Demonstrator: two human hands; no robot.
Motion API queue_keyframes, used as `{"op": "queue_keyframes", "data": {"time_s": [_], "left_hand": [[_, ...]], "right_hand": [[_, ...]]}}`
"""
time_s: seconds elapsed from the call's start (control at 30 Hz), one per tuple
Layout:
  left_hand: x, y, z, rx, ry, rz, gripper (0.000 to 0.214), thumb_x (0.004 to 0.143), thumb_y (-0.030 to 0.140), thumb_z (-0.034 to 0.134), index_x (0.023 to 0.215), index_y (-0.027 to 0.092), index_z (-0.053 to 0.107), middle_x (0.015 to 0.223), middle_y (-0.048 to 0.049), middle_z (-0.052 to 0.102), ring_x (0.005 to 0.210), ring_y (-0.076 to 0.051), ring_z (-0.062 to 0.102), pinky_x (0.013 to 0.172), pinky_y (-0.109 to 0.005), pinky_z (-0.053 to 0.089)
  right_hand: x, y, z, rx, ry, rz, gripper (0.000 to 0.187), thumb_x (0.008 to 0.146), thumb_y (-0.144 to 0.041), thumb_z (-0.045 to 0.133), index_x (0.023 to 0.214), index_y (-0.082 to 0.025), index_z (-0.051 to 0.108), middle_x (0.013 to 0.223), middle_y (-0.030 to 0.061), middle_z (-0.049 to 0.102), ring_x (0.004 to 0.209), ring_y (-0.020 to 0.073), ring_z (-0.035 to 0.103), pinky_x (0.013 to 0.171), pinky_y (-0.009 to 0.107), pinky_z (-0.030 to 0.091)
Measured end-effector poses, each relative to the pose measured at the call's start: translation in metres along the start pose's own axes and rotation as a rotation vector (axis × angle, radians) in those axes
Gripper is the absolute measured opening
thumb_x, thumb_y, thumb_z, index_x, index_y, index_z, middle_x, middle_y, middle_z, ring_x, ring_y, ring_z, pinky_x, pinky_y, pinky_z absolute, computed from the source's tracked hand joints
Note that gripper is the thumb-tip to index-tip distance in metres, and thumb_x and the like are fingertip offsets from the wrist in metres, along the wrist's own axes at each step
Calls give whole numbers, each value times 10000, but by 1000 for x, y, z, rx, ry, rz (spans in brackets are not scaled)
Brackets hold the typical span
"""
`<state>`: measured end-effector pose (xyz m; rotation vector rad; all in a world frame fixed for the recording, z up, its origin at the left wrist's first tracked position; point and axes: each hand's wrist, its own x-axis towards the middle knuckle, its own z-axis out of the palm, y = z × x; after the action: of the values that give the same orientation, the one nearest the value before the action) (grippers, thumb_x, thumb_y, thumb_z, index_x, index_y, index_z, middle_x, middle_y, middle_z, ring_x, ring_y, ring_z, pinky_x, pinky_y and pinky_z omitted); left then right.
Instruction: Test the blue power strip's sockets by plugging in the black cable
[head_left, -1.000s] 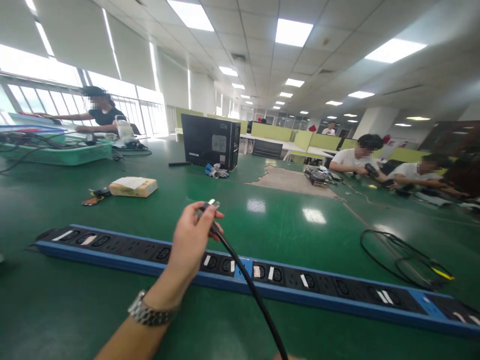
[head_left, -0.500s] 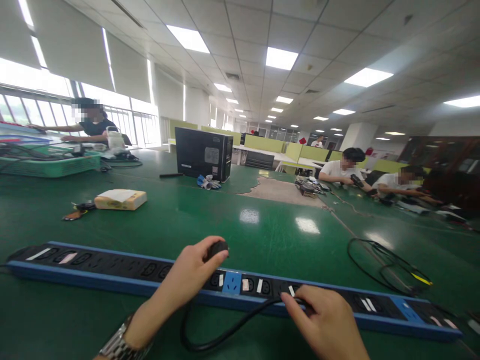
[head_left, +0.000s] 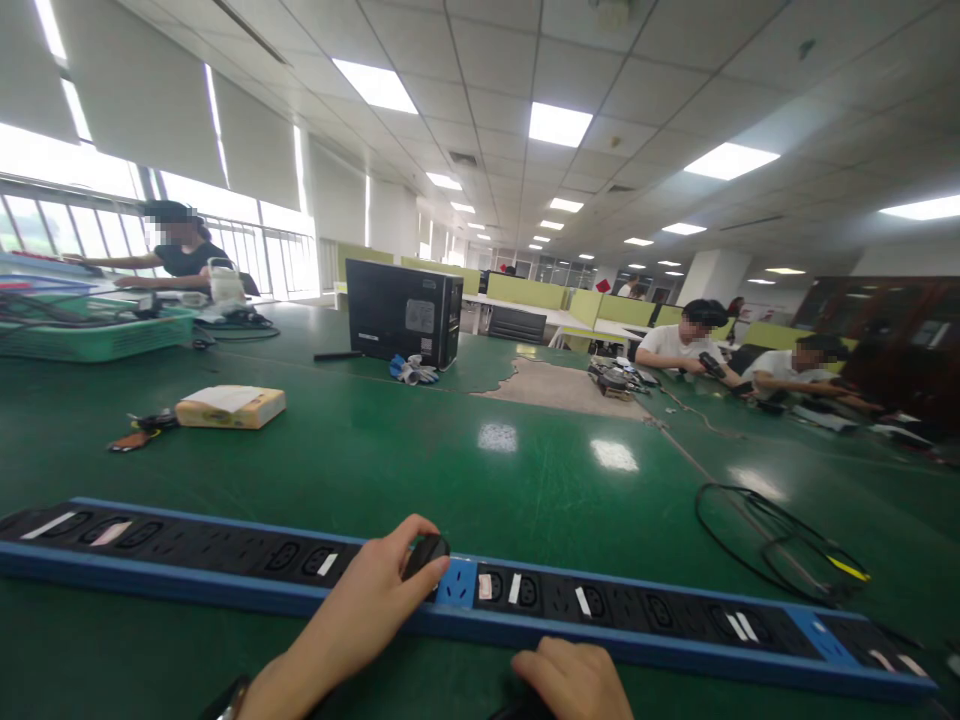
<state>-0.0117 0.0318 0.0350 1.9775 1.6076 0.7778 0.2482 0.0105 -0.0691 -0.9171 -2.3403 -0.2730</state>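
A long blue-and-black power strip (head_left: 682,622) with several sockets lies across the table before me. My left hand (head_left: 367,590) pinches a black plug (head_left: 427,552) between thumb and fingers, at the strip's sockets just left of a blue socket (head_left: 457,582). The contact between plug and socket is hidden under the hand. My right hand (head_left: 574,682) is lower, at the bottom edge of the view, fingers curled around a dark piece of the black power cord (head_left: 516,704). Most of this cord is out of sight.
Beyond the strip stand a tissue pack (head_left: 232,408), keys (head_left: 135,435), a black computer case (head_left: 401,315) and gloves (head_left: 414,370). A coiled black cable (head_left: 757,545) lies right. A green basket (head_left: 112,338) is far left. Several people sit around the table.
My left hand has lowered the plug onto the strip. My right hand has dropped toward the bottom edge, and the cord's loop has left view. The view has shifted slightly.
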Motion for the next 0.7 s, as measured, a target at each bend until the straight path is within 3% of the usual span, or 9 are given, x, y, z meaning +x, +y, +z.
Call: {"op": "queue_keyframes", "data": {"time_s": [0.13,0.33,0.5,0.7], "left_hand": [[3,-1,1,50,-23,13,302,878,459,439,1021,225,567,703,11,632,667,-187,599,609,-261,366],[5,-6,-4,208,-27,8,252,869,444,468,988,250,577,864,-24,681,814,-215,631,678,-271,385],[4,-9,-4,211,-34,-48,260,874,462,448,885,232,569,823,-21,676,795,-211,622,664,-271,371],[2,-8,-1,141,-41,-48,237,861,438,477,831,212,540,761,-5,655,747,-189,606,631,-260,347]], "right_hand": [[3,1,4,-34,21,-61,676,937,-639,170,591,-218,571,524,-4,554,471,114,511,466,287,215],[5,8,16,15,184,-322,668,1029,-327,169,416,-162,376,394,-26,380,374,77,304,424,283,110],[3,12,4,40,349,-231,657,1019,-364,218,398,-174,322,371,-39,300,373,73,263,423,284,125],[-4,11,-4,53,349,-86,516,958,-248,380,445,-197,377,410,-43,341,403,78,338,456,258,209]]}}
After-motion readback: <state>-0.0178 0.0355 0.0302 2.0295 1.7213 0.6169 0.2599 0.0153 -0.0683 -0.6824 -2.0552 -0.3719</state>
